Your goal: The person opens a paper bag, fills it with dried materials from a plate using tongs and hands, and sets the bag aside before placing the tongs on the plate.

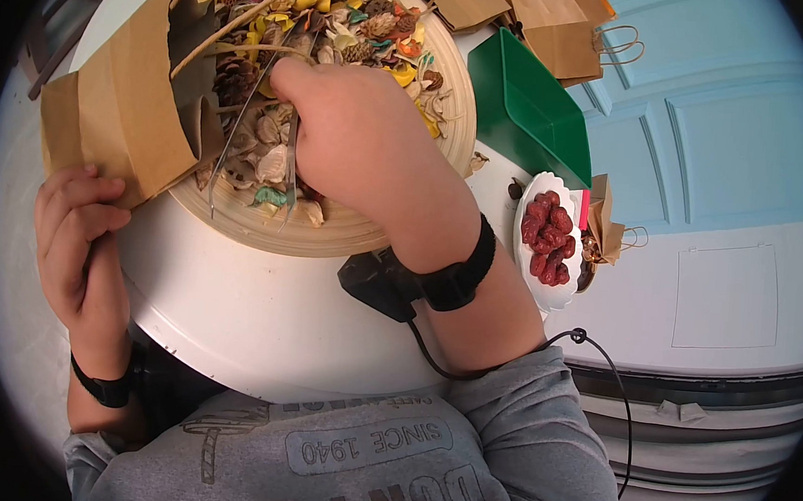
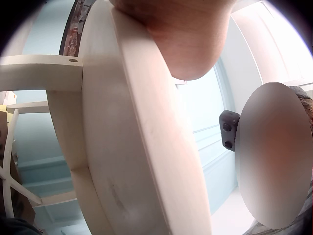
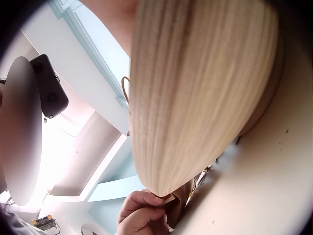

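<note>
One brown paper bag (image 1: 118, 105) is tilted at white table's (image 1: 257, 324) L edge, mouth open over L rim of wood bowl (image 1: 328, 240). Bag's near edge is gripped by L hand (image 1: 76, 237), fingers curled on it. Metal tongs (image 1: 291, 159) are held in R hand (image 1: 363, 141) above bowl; tong arms spread apart twd near rim, fingers partly hidden. Bowl is filled w/ potpourri (image 1: 270, 134), incl. pinecones (image 1: 378, 26). Green bin (image 1: 533, 106) is set nr table's R edge, white plate (image 1: 552, 298) w/ red dates (image 1: 551, 238) just beside. More paper bags (image 1: 551, 42) are placed nr far R edge.
</note>
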The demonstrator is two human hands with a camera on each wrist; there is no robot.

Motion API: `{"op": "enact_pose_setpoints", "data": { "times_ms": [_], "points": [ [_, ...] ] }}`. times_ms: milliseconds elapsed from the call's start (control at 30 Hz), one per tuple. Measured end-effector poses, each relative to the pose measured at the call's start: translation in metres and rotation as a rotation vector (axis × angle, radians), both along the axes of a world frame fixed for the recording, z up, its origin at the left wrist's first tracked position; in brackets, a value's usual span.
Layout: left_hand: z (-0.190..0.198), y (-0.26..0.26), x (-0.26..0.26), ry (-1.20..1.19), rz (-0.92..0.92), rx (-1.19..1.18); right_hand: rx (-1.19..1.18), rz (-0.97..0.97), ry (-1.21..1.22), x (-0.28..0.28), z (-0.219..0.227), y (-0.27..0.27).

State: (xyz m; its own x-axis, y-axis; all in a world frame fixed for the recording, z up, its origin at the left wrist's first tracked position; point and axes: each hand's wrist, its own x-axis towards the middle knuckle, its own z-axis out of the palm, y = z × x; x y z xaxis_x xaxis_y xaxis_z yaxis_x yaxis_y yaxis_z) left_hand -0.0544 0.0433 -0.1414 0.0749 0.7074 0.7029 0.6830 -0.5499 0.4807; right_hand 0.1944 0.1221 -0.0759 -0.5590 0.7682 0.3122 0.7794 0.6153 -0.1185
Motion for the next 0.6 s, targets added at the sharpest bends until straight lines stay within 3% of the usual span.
{"op": "enact_pose_setpoints", "data": {
  "times_ms": [600],
  "points": [
    [-0.0004,-0.0002,-0.0020,0.010,-0.016,-0.007,0.003,-0.007,0.060,0.0009,-0.0028,0.0001]
  ]
}}
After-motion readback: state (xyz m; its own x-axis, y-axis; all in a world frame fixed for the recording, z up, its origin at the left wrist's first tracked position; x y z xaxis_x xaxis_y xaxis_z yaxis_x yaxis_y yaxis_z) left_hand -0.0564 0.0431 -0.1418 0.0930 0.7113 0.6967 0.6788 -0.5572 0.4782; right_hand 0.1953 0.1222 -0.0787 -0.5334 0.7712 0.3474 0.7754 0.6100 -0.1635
